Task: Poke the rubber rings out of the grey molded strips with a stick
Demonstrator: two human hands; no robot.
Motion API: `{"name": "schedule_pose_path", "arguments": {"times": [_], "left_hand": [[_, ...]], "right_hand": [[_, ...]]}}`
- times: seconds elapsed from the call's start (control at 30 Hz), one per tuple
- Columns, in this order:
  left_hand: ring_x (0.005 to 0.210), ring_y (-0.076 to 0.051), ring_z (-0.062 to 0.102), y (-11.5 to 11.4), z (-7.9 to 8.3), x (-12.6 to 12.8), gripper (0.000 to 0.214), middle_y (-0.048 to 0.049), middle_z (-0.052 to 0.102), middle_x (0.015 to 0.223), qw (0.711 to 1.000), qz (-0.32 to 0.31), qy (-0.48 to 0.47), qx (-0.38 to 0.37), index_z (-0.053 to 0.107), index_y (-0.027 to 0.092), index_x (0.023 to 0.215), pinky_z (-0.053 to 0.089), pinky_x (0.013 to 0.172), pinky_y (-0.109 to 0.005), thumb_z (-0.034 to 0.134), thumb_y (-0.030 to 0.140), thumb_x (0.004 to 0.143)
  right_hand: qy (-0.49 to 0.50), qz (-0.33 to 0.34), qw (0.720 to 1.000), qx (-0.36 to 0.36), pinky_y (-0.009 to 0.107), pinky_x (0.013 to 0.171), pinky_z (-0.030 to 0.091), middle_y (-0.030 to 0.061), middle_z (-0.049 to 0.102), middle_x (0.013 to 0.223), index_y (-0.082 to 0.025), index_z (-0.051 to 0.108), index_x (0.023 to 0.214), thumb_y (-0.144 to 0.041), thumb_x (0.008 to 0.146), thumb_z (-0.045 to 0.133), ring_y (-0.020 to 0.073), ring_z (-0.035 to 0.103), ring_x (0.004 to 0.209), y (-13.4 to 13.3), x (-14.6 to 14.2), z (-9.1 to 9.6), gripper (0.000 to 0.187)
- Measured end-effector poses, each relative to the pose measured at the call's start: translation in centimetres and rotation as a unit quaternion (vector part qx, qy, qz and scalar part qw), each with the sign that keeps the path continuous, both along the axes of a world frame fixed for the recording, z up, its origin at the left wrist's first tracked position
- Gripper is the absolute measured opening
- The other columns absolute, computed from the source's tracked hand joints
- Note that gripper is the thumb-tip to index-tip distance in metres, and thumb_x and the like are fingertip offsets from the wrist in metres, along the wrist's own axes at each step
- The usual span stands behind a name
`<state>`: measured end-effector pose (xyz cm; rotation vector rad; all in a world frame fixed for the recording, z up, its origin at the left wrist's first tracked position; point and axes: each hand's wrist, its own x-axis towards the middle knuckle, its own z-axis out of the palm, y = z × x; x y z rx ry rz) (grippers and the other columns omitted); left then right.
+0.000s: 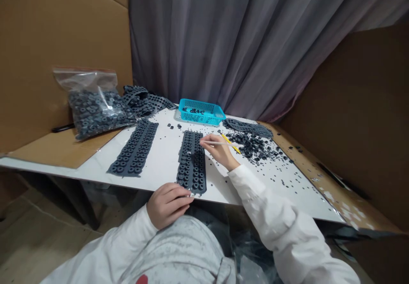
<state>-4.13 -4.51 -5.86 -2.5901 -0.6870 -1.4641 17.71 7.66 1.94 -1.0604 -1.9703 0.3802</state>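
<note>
A dark grey moulded rubber strip [192,160] with rows of round ring-shaped buttons lies lengthwise on the white table before me. My right hand [219,149] is closed in a pinch on a thin pale stick [217,143], over the strip's right edge toward its far half. At the strip's near end, by the table's front edge, is my left hand [169,205]. Its fingers are curled together and their tips meet the strip's near left corner; whatever they may hold is hidden. A second similar strip [136,149] lies to the left, apart from both hands.
A zip bag [96,109] full of dark ringed pieces leans at left, beside piled rubber sheets [143,100]. Behind is a blue basket [202,115] with dark bits. At right are a yellow stick [230,143], scattered black pieces [255,146] and another sheet [249,127]. Cardboard walls stand both sides.
</note>
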Motion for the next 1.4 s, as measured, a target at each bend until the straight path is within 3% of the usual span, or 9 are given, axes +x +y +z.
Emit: {"name": "schedule_pose_path", "arguments": {"times": [0.17,0.33,0.47,0.67,0.83,1.0,1.1,1.23,1.4], "left_hand": [[0.084,-0.017,0.063,-0.4,-1.1,-2.0,0.021,-0.0050,0.071,0.092,0.998,0.060,-0.015,-0.009,0.065,0.019,0.103,0.052,0.077,-0.030,0.063,0.014,0.083],[0.084,-0.018,0.064,-0.5,-1.5,-1.6,0.020,-0.0050,0.072,0.092,0.993,0.118,-0.025,0.009,0.065,0.019,0.101,0.051,0.078,-0.031,0.061,0.014,0.082],[0.082,-0.018,0.065,-0.5,-1.7,-0.9,0.017,-0.0036,0.073,0.091,0.989,0.143,-0.022,0.020,0.066,0.020,0.097,0.049,0.075,-0.032,0.060,0.014,0.083],[0.078,-0.017,0.066,-0.3,-1.8,-0.9,0.015,-0.0028,0.074,0.088,0.988,0.150,-0.025,0.039,0.067,0.020,0.094,0.049,0.073,-0.030,0.059,0.013,0.082],[0.075,-0.016,0.066,-0.2,-1.5,-0.5,0.015,-0.0012,0.074,0.083,0.985,0.160,-0.046,0.055,0.066,0.021,0.089,0.049,0.072,-0.029,0.059,0.010,0.080],[0.073,-0.016,0.066,-0.3,-1.2,-0.2,0.017,-0.0003,0.074,0.080,0.982,0.174,-0.051,0.047,0.066,0.022,0.084,0.049,0.070,-0.029,0.057,0.009,0.080],[0.073,-0.017,0.066,-0.4,-1.1,-0.2,0.018,-0.0002,0.074,0.081,0.983,0.175,-0.051,0.037,0.067,0.022,0.084,0.048,0.070,-0.029,0.056,0.009,0.079],[0.075,-0.016,0.066,-0.4,-1.2,-0.2,0.022,0.0006,0.074,0.082,0.983,0.174,-0.045,0.031,0.068,0.023,0.088,0.047,0.073,-0.030,0.056,0.008,0.077],[0.075,-0.016,0.065,-0.4,-1.3,-0.2,0.020,0.0006,0.074,0.083,0.983,0.174,-0.045,0.029,0.067,0.022,0.087,0.047,0.072,-0.030,0.055,0.009,0.079]], "right_hand": [[0.011,0.101,0.993,-0.056,0.027,0.061,0.051,0.0044,0.071,0.075,-0.020,0.066,0.079,-0.033,0.083,0.064,0.0173,0.066,0.068,-7.4,-1.5,0.9,0.013],[0.006,0.169,0.985,-0.029,0.028,0.066,0.053,0.0057,0.069,0.081,-0.023,0.065,0.088,-0.028,0.086,0.060,0.0167,0.065,0.073,-11.3,-2.5,-1.5,0.007],[-0.002,0.175,0.984,0.020,0.031,0.077,0.055,0.0078,0.070,0.090,-0.023,0.066,0.092,-0.026,0.088,0.058,0.0180,0.065,0.085,-11.4,-2.8,-3.3,0.009],[-0.064,0.175,0.979,0.083,0.033,0.084,0.053,0.0090,0.071,0.101,-0.022,0.063,0.092,-0.024,0.089,0.058,0.0187,0.064,0.094,-10.7,-2.6,-3.9,0.007],[-0.204,0.173,0.936,0.229,0.036,0.089,0.049,0.0082,0.069,0.116,-0.019,0.060,0.088,-0.024,0.094,0.051,0.0204,0.060,0.111,-9.7,-2.8,-4.0,0.012],[-0.298,0.158,0.903,0.266,0.039,0.086,0.048,0.0084,0.068,0.117,-0.018,0.059,0.088,-0.023,0.096,0.045,0.0212,0.062,0.099,-9.4,-3.2,-3.6,0.017],[-0.264,0.114,0.925,0.247,0.039,0.082,0.050,0.0147,0.066,0.119,-0.017,0.059,0.091,-0.021,0.097,0.041,0.0223,0.062,0.094,-9.2,-2.9,-3.1,0.019],[-0.095,0.039,0.984,0.145,0.037,0.082,0.052,0.0144,0.068,0.114,-0.019,0.056,0.094,-0.019,0.095,0.045,0.0209,0.065,0.096,-9.1,-2.5,-2.5,0.011],[-0.030,0.146,0.989,-0.020,0.037,0.091,0.050,0.0103,0.069,0.114,-0.021,0.058,0.092,-0.028,0.091,0.055,0.0205,0.063,0.108,-9.7,-2.7,-2.4,0.008]]}}
